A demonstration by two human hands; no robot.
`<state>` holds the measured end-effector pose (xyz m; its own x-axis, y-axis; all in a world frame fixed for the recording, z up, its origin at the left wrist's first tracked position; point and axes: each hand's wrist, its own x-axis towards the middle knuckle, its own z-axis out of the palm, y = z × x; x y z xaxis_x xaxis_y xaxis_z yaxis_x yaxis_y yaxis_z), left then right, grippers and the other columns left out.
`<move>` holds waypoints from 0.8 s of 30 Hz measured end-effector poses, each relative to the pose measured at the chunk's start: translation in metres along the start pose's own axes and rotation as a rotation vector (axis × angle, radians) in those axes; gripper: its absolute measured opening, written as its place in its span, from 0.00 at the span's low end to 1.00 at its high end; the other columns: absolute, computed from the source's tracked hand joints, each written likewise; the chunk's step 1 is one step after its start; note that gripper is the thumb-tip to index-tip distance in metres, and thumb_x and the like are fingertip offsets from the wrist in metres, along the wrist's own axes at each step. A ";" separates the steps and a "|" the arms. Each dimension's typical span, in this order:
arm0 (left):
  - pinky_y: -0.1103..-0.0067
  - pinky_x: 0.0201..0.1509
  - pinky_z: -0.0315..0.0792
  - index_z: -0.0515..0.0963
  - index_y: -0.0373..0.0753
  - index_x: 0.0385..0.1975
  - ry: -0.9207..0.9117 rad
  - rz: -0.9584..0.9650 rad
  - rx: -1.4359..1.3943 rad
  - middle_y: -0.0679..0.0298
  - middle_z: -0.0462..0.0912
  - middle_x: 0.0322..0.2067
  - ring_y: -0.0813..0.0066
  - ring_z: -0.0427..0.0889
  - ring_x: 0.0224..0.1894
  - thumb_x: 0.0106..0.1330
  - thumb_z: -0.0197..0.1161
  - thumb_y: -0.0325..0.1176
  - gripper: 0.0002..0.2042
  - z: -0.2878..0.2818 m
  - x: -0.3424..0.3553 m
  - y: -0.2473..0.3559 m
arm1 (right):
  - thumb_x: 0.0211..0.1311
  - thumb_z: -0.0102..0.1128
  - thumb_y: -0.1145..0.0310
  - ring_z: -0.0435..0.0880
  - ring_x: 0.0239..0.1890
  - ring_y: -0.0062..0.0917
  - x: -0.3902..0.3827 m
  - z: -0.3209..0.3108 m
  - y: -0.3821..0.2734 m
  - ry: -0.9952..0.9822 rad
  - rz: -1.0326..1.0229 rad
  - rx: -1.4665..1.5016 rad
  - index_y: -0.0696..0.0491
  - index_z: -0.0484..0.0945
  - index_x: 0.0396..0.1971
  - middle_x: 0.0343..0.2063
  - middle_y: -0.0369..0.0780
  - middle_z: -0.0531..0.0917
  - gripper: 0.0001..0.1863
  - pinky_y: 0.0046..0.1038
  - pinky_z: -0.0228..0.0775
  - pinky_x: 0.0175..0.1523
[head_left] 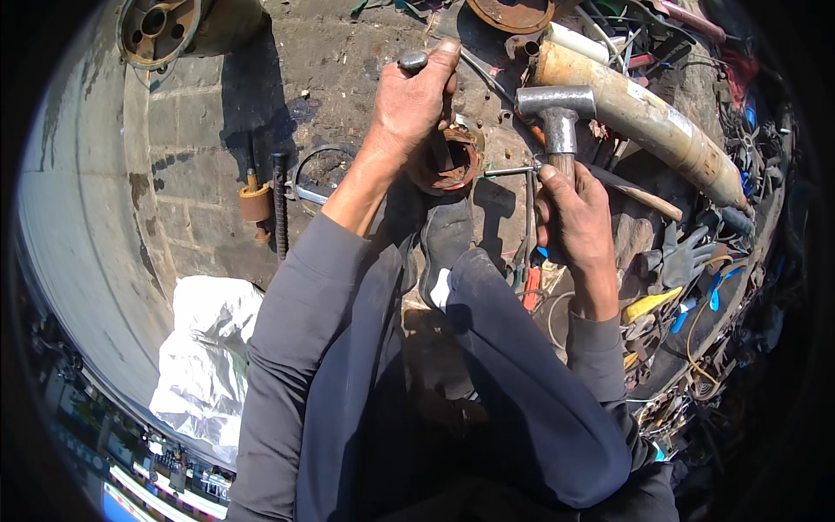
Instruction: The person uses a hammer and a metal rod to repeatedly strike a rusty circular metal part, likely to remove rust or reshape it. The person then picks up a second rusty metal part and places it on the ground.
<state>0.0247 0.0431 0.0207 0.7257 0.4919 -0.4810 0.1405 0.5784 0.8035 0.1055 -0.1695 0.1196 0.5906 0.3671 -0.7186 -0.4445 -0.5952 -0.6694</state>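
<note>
My left hand (407, 106) is closed round a steel chisel (413, 61); its round struck end shows above the fist. Below the hand, a flat metal blade, seemingly the chisel's, reaches into a rusty ring-shaped housing (473, 165) that stands on the ground in front of my shoes. Wrapped round the wooden handle of a hammer (557, 103), my right hand (577, 213) holds it to the right of the housing. The steel hammer head is raised, apart from the chisel. Most of the chisel's shank is hidden by my left fist.
A large cylindrical casing (193, 43) stands at far left. Nearer lie a copper-coloured rotor (256, 204), a black ribbed bar (280, 204) and a white sack (204, 365). On the right are a long rusty pipe (648, 122), a grey glove (684, 258) and scattered tools and scrap.
</note>
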 end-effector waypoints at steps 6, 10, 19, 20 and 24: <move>0.81 0.21 0.64 0.78 0.38 0.22 0.019 0.062 0.118 0.73 0.73 0.17 0.85 0.70 0.19 0.77 0.61 0.50 0.24 0.005 -0.013 0.004 | 0.75 0.56 0.64 0.74 0.11 0.21 0.010 -0.004 0.088 0.040 0.325 0.031 0.59 0.74 0.38 0.18 0.35 0.77 0.12 0.25 0.64 0.17; 0.83 0.23 0.63 0.81 0.36 0.25 0.050 0.140 0.227 0.74 0.73 0.17 0.86 0.71 0.20 0.78 0.61 0.50 0.23 -0.005 -0.030 0.041 | 0.74 0.56 0.65 0.74 0.11 0.21 0.013 -0.005 0.109 -0.032 0.412 0.169 0.58 0.75 0.36 0.18 0.33 0.76 0.11 0.25 0.64 0.17; 0.59 0.46 0.81 0.82 0.41 0.56 -0.463 0.148 1.620 0.50 0.89 0.37 0.46 0.88 0.43 0.60 0.74 0.44 0.25 -0.014 -0.001 0.006 | 0.74 0.56 0.64 0.74 0.12 0.21 0.017 -0.010 0.104 -0.037 0.441 0.169 0.56 0.75 0.31 0.17 0.34 0.75 0.12 0.25 0.65 0.18; 0.58 0.45 0.81 0.82 0.40 0.53 -0.465 0.206 1.621 0.49 0.89 0.36 0.45 0.88 0.42 0.59 0.75 0.42 0.24 -0.016 0.001 -0.001 | 0.74 0.56 0.64 0.74 0.12 0.21 0.018 -0.012 0.103 -0.056 0.435 0.184 0.56 0.75 0.30 0.17 0.34 0.75 0.12 0.25 0.65 0.18; 0.57 0.41 0.81 0.79 0.36 0.42 -0.490 0.239 1.672 0.47 0.88 0.32 0.43 0.88 0.39 0.55 0.75 0.38 0.19 -0.021 -0.007 -0.012 | 0.73 0.56 0.64 0.74 0.12 0.23 0.024 -0.011 0.104 -0.044 0.435 0.140 0.55 0.74 0.29 0.17 0.34 0.75 0.13 0.26 0.64 0.18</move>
<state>0.0038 0.0470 0.0071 0.9051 0.0532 -0.4218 0.2604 -0.8537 0.4510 0.0809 -0.2308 0.0349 0.3013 0.1360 -0.9438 -0.7331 -0.5999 -0.3205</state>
